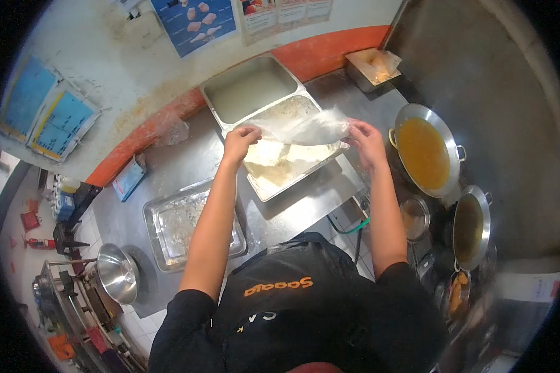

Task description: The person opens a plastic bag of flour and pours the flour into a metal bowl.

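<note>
Hiding some powder (272, 166): plastic bag (310, 128)

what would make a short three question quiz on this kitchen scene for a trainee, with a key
1. True or false: the left grip and the right grip both hold the translucent plastic.

2. Fill in the blank: beneath the plastic, the metal tray holds pale ____.

3. Which grip is nearer the large round pan of orange-brown liquid?
a) left
b) right
c) both equally near

Key:
1. True
2. Powder
3. b
</note>
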A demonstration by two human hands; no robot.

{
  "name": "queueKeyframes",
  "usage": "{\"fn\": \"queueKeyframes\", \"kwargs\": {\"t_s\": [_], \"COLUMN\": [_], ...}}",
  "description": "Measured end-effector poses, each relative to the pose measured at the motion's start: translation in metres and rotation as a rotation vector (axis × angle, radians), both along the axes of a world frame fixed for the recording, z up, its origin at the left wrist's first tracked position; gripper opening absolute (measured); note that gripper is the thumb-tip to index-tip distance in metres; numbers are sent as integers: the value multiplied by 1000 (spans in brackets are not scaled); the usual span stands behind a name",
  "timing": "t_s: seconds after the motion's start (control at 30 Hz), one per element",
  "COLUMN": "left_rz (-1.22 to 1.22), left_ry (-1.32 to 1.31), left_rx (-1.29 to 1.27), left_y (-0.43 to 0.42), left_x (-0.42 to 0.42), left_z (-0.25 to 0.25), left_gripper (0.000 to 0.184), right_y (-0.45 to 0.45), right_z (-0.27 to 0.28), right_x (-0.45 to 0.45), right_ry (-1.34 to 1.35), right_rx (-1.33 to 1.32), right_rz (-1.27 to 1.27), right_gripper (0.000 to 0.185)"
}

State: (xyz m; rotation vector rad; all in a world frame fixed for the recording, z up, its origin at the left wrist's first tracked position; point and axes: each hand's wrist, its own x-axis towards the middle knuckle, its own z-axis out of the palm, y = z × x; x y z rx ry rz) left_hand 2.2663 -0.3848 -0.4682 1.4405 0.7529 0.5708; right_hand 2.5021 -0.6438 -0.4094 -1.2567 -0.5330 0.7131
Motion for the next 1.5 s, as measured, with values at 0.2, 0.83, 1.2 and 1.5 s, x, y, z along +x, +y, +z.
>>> {"fn": "queueKeyframes", "kwargs": {"t_s": [0.2,0.83,1.2,1.5], "left_rz": [-12,162,271,290], "left_ry": [97,-116,-92,19], "left_rx": [5,-162,-204,-140], "left_y": [-3,-8,-11,-13], "left_x": [3,2,7,13], "left_z": [-22,-2,-16,-36], "left_gripper": [18,16,14,10], "right_y": [21,86,93,96], "right_z": [-3,65,50,61], "right_x": [-2,-14,-9,-16], "right_ry": [-110,-504,-648,-793], "right_rx": [-97,28,20,0], "right_rz": [-181,-496,-480,-436], "right_gripper": [17,10,10,8]}}
